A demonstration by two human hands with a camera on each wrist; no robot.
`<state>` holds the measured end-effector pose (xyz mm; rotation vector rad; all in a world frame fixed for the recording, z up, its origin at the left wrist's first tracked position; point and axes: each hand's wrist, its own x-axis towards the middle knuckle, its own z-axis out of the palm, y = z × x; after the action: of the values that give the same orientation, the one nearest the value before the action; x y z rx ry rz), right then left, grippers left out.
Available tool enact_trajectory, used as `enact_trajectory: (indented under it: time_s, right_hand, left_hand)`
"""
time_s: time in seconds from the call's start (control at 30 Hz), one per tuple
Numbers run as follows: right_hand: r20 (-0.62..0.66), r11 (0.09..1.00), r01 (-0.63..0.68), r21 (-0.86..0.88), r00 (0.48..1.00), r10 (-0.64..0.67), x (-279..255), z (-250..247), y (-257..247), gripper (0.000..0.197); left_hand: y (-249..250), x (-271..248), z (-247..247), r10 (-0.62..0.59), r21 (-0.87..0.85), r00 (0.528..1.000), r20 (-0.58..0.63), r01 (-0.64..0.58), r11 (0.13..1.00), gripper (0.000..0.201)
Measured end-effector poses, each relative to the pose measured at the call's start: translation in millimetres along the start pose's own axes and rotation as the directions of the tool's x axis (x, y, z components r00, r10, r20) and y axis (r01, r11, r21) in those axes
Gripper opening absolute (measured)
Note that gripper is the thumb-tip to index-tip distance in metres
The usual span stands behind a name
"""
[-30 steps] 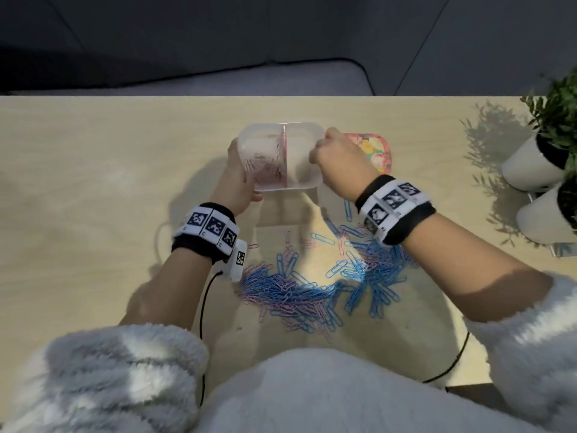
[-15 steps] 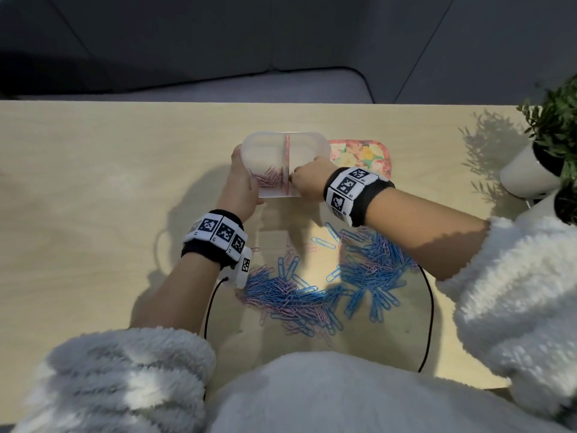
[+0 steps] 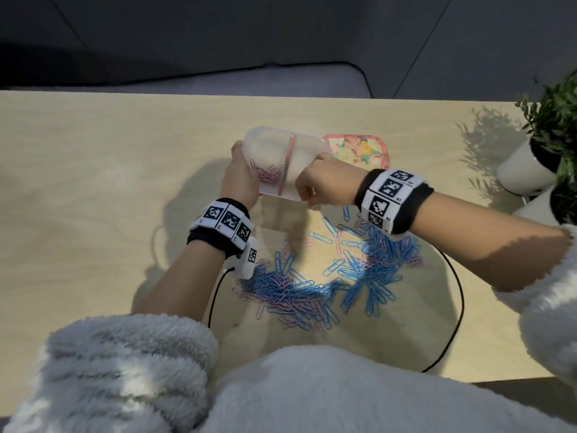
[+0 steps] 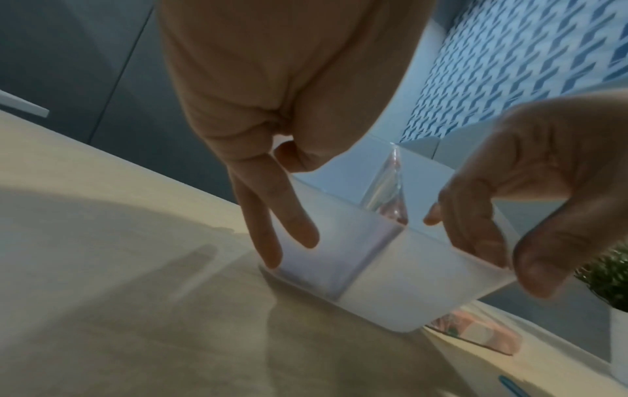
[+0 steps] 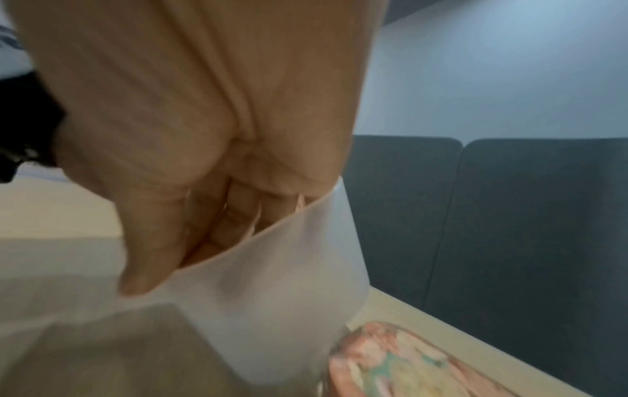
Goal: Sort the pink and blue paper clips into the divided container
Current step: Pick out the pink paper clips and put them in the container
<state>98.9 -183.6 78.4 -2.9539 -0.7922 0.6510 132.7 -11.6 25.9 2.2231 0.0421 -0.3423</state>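
I hold the divided container point(image 3: 285, 164) tilted between both hands, above the paper clips point(image 3: 327, 276) on the tabletop point(image 3: 93, 182). If it tips further, I judge the pink clips point(image 3: 270, 175) by my left hand point(image 3: 240, 179) could spill. My right hand point(image 3: 321, 182) grips the near rim, fingers curled inside; the left clasps the other end.

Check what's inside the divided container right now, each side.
The divided container, tilted and held by the left hand and right hand, holds pink paper clips in its left compartment. The right compartment's lower part is hidden by the right hand.
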Motion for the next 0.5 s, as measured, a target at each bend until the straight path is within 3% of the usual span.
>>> enact_trajectory:
  time_s: [0.17, 0.33, 0.4, 0.5]
  right_hand:
    - [-0.257, 0.967, 0.045, 0.249, 0.966, 0.021, -10.4, 7.4, 11.0, 0.013]
    - [-0.427, 0.825, 0.015, 0.564, 0.861, 0.277, 0.8, -22.9, 18.1, 0.008]
    - [-0.448, 0.786, 0.050, 0.617, 0.843, 0.298, 13.5, -35.2, 13.6, 0.010]
    - [-0.401, 0.786, 0.015, 0.618, 0.866, 0.299, 34.7, -42.9, -1.9, 0.006]
  left_hand:
    - [1.6, -2.5, 1.0, -0.001, -0.033, 1.000, 0.023, 0.002, 0.999, 0.051]
    - [3.8, -2.4, 2.3, -0.006, -0.015, 1.000, 0.010, 0.006, 1.000, 0.051]
    - [6.5, -2.6, 2.1, -0.017, -0.016, 1.000, -0.003, 0.017, 1.000, 0.050]
    - [6.0, 0.1, 1.7, -0.042, -0.121, 0.999, 0.019, 0.044, 0.992, 0.048]
